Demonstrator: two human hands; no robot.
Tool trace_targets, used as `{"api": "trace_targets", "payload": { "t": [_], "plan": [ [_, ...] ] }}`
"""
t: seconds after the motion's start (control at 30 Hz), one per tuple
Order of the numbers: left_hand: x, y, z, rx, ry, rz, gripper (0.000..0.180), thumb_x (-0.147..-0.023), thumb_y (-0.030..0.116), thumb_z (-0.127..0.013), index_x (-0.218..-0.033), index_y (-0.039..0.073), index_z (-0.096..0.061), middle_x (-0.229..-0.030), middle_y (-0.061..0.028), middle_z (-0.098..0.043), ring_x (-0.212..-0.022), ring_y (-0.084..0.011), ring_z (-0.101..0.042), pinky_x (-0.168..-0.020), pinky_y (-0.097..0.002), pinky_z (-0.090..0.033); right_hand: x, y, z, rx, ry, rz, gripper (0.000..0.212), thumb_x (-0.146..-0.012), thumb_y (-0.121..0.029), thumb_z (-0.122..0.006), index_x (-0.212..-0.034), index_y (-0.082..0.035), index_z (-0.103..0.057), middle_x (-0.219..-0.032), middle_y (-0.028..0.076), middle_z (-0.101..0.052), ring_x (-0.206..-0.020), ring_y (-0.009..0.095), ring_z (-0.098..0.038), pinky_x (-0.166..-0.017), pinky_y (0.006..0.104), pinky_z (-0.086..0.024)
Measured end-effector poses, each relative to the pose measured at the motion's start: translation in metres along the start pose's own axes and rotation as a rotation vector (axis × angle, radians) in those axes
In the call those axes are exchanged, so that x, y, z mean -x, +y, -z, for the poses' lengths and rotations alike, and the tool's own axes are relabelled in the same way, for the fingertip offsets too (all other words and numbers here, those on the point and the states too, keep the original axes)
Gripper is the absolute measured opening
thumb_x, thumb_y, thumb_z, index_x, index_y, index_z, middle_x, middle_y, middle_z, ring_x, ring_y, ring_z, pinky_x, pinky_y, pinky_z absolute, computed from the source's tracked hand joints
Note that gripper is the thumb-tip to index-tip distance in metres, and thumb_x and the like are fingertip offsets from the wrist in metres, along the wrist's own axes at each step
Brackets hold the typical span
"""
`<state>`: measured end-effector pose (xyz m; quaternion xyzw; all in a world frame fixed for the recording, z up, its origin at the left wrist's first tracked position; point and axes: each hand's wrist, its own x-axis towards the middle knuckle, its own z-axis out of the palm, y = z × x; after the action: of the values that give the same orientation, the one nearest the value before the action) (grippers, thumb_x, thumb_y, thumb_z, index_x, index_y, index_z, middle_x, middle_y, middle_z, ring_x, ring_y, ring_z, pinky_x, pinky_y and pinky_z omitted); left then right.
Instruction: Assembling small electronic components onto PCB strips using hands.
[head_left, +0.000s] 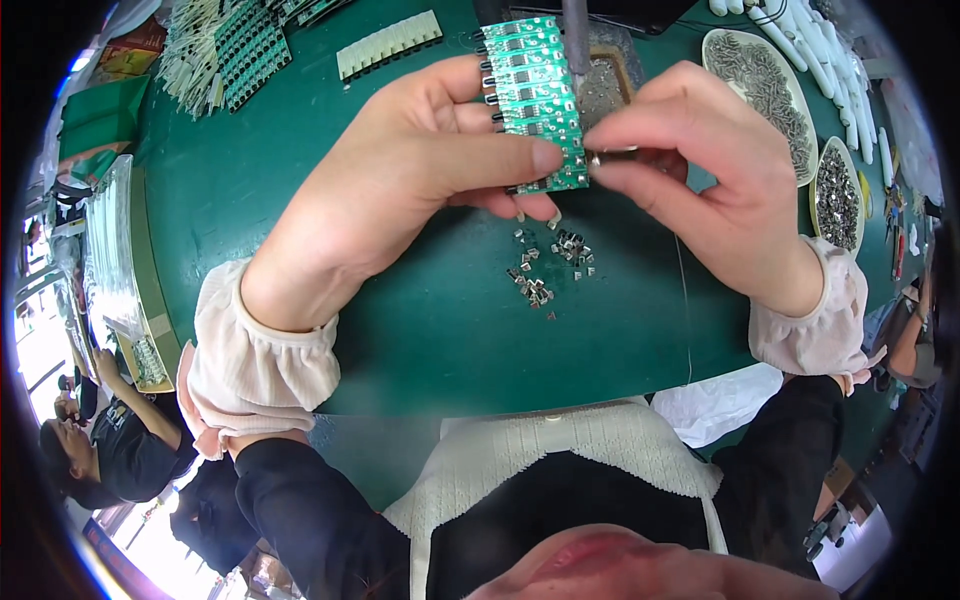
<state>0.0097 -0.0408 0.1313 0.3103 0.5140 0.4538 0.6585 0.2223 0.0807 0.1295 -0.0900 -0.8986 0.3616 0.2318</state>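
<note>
My left hand (400, 175) holds a long green circuit board strip (532, 100) upright between thumb and fingers, above a green table (250, 190). My right hand (705, 185) pinches a small metal part (597, 157) against the strip's lower right edge. A scatter of several small metal clips (548, 265) lies on the table just below both hands.
Two oval dishes of metal screws (765, 85) (838, 195) sit at the right. More green board strips (250, 55) and a white comb-like strip (390, 45) lie at the back left. A clear tray (110, 260) runs along the left edge. Another person sits at lower left.
</note>
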Motion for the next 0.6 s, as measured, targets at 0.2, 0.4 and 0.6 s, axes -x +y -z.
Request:
{"api": "trace_targets", "payload": {
  "t": [0.2, 0.4, 0.6],
  "plan": [
    [0.0, -0.001, -0.005, -0.061, 0.024, -0.025, 0.037, -0.091, 0.0, -0.071, -0.126, 0.002, -0.059, -0.105, -0.0059, -0.073, -0.081, -0.013, -0.072, -0.07, -0.0262, -0.061, 0.004, 0.015, 0.0, 0.087, -0.012, -0.042, 0.032, -0.073, 0.001, -0.083, -0.103, -0.006, -0.073, -0.089, 0.002, -0.062, -0.073, 0.011, -0.058, -0.061, 0.0237, -0.046],
    [-0.001, -0.002, -0.005, -0.031, 0.032, -0.067, 0.043, -0.09, -0.003, -0.071, -0.13, 0.0, -0.056, -0.108, -0.0068, -0.072, -0.088, -0.0127, -0.071, -0.073, -0.0292, -0.063, 0.002, 0.013, 0.0, 0.129, 0.012, 0.002, 0.032, -0.072, 0.002, -0.083, -0.102, -0.005, -0.073, -0.086, 0.002, -0.062, -0.072, 0.011, -0.058, -0.059, 0.0242, -0.046],
    [-0.003, -0.007, -0.008, 0.013, 0.01, -0.14, 0.053, -0.087, -0.009, -0.07, -0.136, 0.0, -0.053, -0.11, -0.0064, -0.07, -0.092, -0.0127, -0.069, -0.074, -0.0304, -0.065, 0.001, 0.014, -0.002, 0.111, 0.028, 0.008, 0.031, -0.073, 0.002, -0.083, -0.101, -0.005, -0.072, -0.087, 0.003, -0.062, -0.071, 0.011, -0.058, -0.059, 0.0239, -0.045]
  ]
}}
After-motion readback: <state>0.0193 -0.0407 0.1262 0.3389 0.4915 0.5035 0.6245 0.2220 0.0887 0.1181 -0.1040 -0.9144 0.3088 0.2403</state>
